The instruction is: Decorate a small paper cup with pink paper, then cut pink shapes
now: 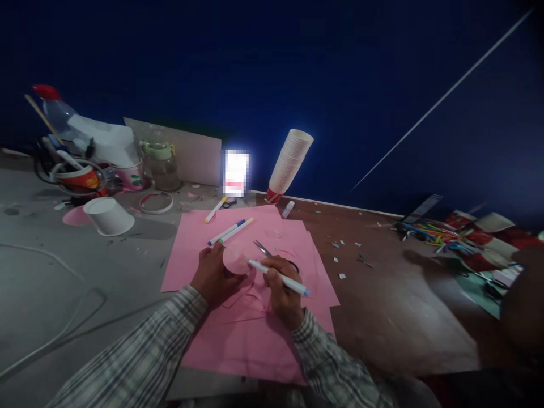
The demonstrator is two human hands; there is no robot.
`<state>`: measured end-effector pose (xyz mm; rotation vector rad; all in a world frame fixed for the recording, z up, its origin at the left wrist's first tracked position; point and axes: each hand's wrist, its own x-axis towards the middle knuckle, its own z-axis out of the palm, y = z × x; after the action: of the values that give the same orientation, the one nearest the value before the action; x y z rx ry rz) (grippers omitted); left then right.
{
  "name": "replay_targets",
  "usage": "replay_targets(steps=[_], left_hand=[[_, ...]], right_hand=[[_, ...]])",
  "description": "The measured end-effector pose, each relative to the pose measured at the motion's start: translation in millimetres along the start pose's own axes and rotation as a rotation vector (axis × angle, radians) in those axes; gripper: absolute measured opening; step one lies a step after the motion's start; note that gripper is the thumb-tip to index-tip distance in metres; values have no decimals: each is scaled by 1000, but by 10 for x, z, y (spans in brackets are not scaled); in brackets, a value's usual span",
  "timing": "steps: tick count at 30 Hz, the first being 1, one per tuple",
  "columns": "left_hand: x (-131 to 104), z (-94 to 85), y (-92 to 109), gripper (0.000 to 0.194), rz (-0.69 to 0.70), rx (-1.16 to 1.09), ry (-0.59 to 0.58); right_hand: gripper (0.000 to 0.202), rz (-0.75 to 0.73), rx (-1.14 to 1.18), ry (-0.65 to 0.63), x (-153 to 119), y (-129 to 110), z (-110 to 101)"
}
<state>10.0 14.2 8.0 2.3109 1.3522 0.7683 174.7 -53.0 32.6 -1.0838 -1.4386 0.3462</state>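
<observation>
My left hand (215,276) is closed on a round pink paper disc (235,259), holding it just above the pink sheets (272,351). A white marker (293,285) with a pale blue end is gripped in my right hand (284,292), and its tip meets or nearly meets the disc's right edge. Scissors (262,248) lie partly hidden behind my right hand. Pink paper scraps (244,297) rest between my hands. Beyond the disc lie a blue marker (226,232), a yellow-ended marker (240,229) and another yellow-tipped marker (215,210).
A tall leaning stack of paper cups (291,161) stands at the back beside a glowing, blurred-out screen (236,173). On the left are a white cup (109,216), a tape ring (156,202) and a jar (164,167). Colourful strands (433,229) and cups lie at right.
</observation>
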Motion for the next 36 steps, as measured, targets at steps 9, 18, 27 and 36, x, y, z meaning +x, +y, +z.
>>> replay_targets(steps=[9, 18, 27, 36], left_hand=[[5, -34, 21, 24, -7, -17, -32], [9, -41, 32, 20, 6, 1, -30], [6, -28, 31, 22, 6, 16, -20], [10, -53, 56, 22, 0, 7, -34]], right_hand=[[18, -41, -59, -23, 24, -13, 40], [22, -27, -69, -39, 36, -15, 34], [23, 14, -44, -35, 31, 13, 29], [24, 38, -45, -48, 27, 44, 22]])
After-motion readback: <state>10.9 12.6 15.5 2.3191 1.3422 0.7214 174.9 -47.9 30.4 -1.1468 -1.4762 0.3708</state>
